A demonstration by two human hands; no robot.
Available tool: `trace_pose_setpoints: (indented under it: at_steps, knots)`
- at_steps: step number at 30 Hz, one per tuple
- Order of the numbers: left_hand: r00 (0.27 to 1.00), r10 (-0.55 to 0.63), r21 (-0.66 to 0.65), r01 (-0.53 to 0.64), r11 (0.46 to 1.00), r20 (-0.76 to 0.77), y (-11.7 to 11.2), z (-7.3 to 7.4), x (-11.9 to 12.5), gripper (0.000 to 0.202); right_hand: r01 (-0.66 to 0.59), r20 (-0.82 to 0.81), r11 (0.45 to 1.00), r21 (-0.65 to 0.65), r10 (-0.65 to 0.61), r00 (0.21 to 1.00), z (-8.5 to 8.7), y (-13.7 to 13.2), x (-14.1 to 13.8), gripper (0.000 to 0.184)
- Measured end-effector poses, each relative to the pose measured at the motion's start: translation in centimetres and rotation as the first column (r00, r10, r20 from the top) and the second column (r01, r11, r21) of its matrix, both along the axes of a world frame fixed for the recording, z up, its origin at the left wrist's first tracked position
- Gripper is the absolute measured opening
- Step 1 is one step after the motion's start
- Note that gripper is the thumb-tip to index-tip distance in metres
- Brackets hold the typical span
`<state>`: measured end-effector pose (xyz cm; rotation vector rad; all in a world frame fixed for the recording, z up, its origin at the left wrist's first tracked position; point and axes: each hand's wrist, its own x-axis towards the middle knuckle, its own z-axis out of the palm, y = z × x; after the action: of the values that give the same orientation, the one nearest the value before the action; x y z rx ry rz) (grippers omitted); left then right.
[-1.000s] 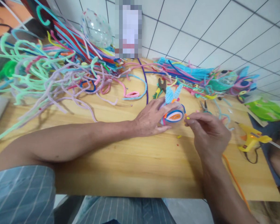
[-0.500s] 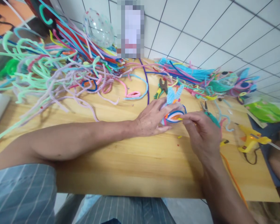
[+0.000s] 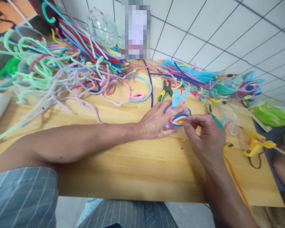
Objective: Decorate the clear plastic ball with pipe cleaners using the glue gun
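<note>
My left hand point(image 3: 156, 122) is wrapped around the near side of a small pipe-cleaner figure point(image 3: 175, 121) and steadies it on the table. Light-blue pleated pieces point(image 3: 180, 96) stick up from its top, and a blue-edged oval with white and orange rings faces me. At the oval, my right hand point(image 3: 201, 129) is closed in a pinch on a short yellow pipe-cleaner piece point(image 3: 180, 120), which lies against the orange middle. The fingertips hide part of that piece. A small yellow scrap point(image 3: 184, 139) is on the wood below the figure.
Pliers with yellow-green handles point(image 3: 165, 91) lie behind the figure. Teal-handled pliers point(image 3: 210, 111) and a yellow glue gun point(image 3: 257, 143) are to the right. Tangled pipe cleaners point(image 3: 61, 72) cover the back left; a blue bundle point(image 3: 192, 72) lies at the back. Another person's arm point(image 3: 283, 164) shows at right.
My right hand has moved slightly left, and the yellow piece now sits farther into the oval. My left hand keeps its hold on the figure. The view has shifted a little.
</note>
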<state>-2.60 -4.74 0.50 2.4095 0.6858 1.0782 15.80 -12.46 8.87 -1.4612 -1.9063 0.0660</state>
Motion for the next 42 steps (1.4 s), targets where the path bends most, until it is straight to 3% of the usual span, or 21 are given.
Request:
trace_pose_setpoints:
  at_steps: [18,25,29,34,42]
  knots:
    - [1.0,-0.005,0.027,0.004,1.0,0.015,-0.1,0.0,0.0,0.077,0.03,0.041,0.999,0.034,-0.031,0.999,-0.3,0.2,-0.1,0.012]
    - [1.0,0.006,0.058,-0.007,0.998,0.025,0.0,-0.4,-0.1,0.076,0.047,0.129,0.978,0.201,-0.074,0.989,-0.8,-2.1,0.8,0.024]
    - [0.997,-0.036,0.012,0.035,0.999,0.066,0.0,-0.3,-0.3,0.083,0.058,-0.025,0.988,0.142,-0.055,0.998,-2.1,-2.1,1.4,0.022]
    - [0.981,-0.113,-0.025,0.119,0.993,0.156,-0.2,0.6,-0.8,0.057,0.116,-0.302,0.993,-0.029,-0.119,0.946,-3.2,-0.7,0.9,0.016]
    - [0.978,-0.079,-0.04,0.088,0.995,0.193,-0.5,1.0,-0.8,0.044,0.125,-0.344,0.991,-0.047,-0.134,0.929,-3.0,-0.3,-0.4,0.018]
